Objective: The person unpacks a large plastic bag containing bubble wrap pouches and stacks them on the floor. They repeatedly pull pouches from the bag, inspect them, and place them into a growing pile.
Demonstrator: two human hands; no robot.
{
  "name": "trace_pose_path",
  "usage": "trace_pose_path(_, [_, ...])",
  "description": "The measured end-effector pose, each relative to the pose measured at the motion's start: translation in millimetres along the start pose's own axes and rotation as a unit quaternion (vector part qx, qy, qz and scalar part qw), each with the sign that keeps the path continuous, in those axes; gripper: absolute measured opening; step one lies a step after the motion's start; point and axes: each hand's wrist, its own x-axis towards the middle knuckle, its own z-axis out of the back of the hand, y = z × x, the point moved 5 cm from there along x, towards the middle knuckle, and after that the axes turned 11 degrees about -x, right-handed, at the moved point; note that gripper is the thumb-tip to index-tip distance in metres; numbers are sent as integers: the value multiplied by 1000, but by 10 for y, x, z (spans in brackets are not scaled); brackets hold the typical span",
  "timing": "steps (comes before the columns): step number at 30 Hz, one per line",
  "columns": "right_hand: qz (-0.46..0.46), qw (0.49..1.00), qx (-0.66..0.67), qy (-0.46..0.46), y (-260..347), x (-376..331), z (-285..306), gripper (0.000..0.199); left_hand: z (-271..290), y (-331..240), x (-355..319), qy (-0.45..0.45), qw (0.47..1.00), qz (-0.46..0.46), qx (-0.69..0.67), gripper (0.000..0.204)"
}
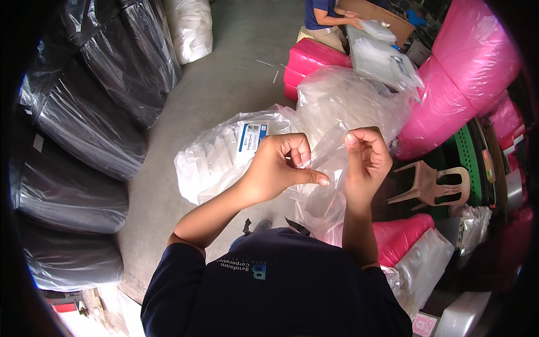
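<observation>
A large, thin clear plastic bag (325, 205) hangs in loose folds in front of me. My right hand (368, 163) pinches its upper edge between thumb and curled fingers. Opposite it, my left hand (283, 168) has its fingers curled at the film, with the thumb stretched out apart from them. How much film lies in the left fingers is partly hidden. Just beyond my left hand sits a clear bag of white rolled pieces (210, 160), with a blue-and-white label (252, 136) on top. A bulky heap of clear plastic (353, 98) rises behind both hands.
Tall black wrapped rolls (84, 123) line the left side. Pink wrapped rolls (449, 106) and a beige plastic chair (432, 185) stand to the right. At the back, a co-worker (328, 19) handles clear packs at a table beside a pink block (314, 62). White strips (275, 77) lie on the floor.
</observation>
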Motion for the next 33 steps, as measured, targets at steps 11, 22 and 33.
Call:
trace_pose_path(11, [7,997,-65,48,-66,58,241,23,-50,38,75,46,980,45,-187,4])
trace_pose_path(22, [-349,701,-534,319,-2433,-1281,496,117,1395,-401,430,-127,972,-74,-185,21])
trace_pose_path(33, [-402,893,87,186,-2505,-524,928,11,3210,-1132,269,-326,940,-104,6,25])
